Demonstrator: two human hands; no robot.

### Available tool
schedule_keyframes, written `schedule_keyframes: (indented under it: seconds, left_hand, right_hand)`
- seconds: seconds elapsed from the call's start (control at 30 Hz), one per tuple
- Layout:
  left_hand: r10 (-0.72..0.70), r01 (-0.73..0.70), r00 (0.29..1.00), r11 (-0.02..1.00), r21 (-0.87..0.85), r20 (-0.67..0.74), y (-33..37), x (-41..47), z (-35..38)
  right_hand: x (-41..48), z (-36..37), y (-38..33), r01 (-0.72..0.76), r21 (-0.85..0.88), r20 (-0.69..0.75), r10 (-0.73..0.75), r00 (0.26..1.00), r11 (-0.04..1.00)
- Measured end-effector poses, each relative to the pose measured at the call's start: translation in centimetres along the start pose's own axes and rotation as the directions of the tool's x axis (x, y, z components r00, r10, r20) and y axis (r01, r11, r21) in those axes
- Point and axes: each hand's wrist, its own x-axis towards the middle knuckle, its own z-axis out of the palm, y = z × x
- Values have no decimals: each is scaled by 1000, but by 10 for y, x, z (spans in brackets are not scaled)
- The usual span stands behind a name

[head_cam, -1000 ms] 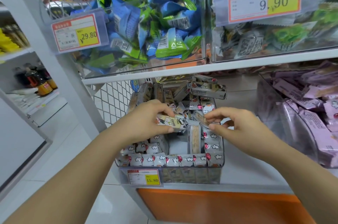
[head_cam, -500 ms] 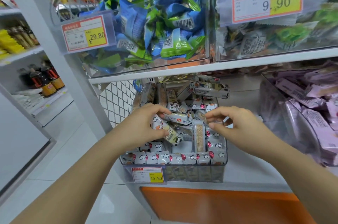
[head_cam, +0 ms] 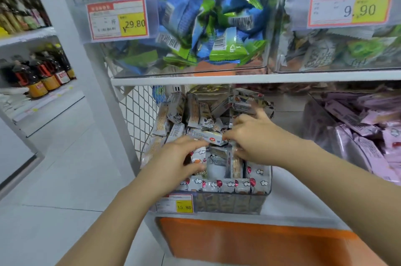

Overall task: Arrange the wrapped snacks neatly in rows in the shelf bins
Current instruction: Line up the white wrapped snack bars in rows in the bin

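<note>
White shelf (head_cam: 260, 79) across the middle of the scene, clear tubs on top. Blue-and-green packets (head_cam: 191, 27) heaped in the left tub, tagged 29.80.

Orange panel (head_cam: 238, 242) below the near shelf edge.

Purple packets (head_cam: 358, 135) piled loose in a bin at right, lower level.

Dark bottles (head_cam: 39, 79) lined up on a separate shelf, far left.

Clear bin (head_cam: 256, 202) on the lower level, centre, under the packet tub. Wrapped snacks (head_cam: 227, 184) inside: one tidy row upright along the near wall, a tilted jumble behind, several leaning against the left wall.

Right hand (head_cam: 256, 142): over the middle of the bin, fingers curled and pinching the right end of a white bar (head_cam: 208, 135) lying crosswise on the jumble; index finger pointing far.

Left hand (head_cam: 171, 163): near-left of the bin, thumb and curled fingers gripping a printed snack (head_cam: 197, 157), fingertips just beside the bar's left end.

Price tag (head_cam: 175, 202), 15.80, on the bin's near-left front.
</note>
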Motion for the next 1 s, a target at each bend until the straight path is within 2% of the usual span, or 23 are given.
schedule_keyframes:
  seconds: [0.07, 0.17, 0.37, 0.47, 0.57, 0.67, 0.73, 0.8, 0.9, 1.0]
  left_hand:
    - [32, -32, 999, 999, -9, 5, -1, 0, 1]
    - [35, -35, 999, 999, -1, -29, 0, -2, -2]
    - [31, -33, 996, 999, -19, -83, 0, -7, -2]
    - [27, -43, 986, 995, -91, -167, 2, -10, -4]
    - [-16, -58, 959, 966, -253, -282, 7, -15, -10]
    - [-122, -60, 927, 885, -462, -354, 12, -20, -13]
    - [-201, -39, 913, 824, -566, -355, 12, -22, -13]
    - [-256, -26, 911, 746, -666, -323, 12, -24, -12]
    - [-317, 0, 914, 621, -784, -252, 15, -30, -12]
    - [-352, 38, 921, 508, -860, -167, 17, -36, -10]
  right_hand:
    - [7, 5, 0, -15, -54, 83, 19, 996, 998]
    - [12, 11, -3, -44, -71, 109, 51, 993, 997]
    - [10, -1, -6, -115, 54, 213, 101, 972, 992]
    - [-2, -9, -6, -99, 128, 118, 84, 990, 987]
    - [-24, -22, -1, -68, 352, -123, 118, 985, 934]
    - [-49, -29, 0, -6, 585, -313, 233, 921, 811]
    - [-62, -25, -5, 27, 691, -366, 317, 875, 722]
    - [-70, -18, -13, 59, 797, -369, 407, 836, 601]
    - [-77, -11, -30, 93, 927, -285, 521, 805, 363]
    - [-80, -13, -52, 173, 974, -225, 586, 778, 145]
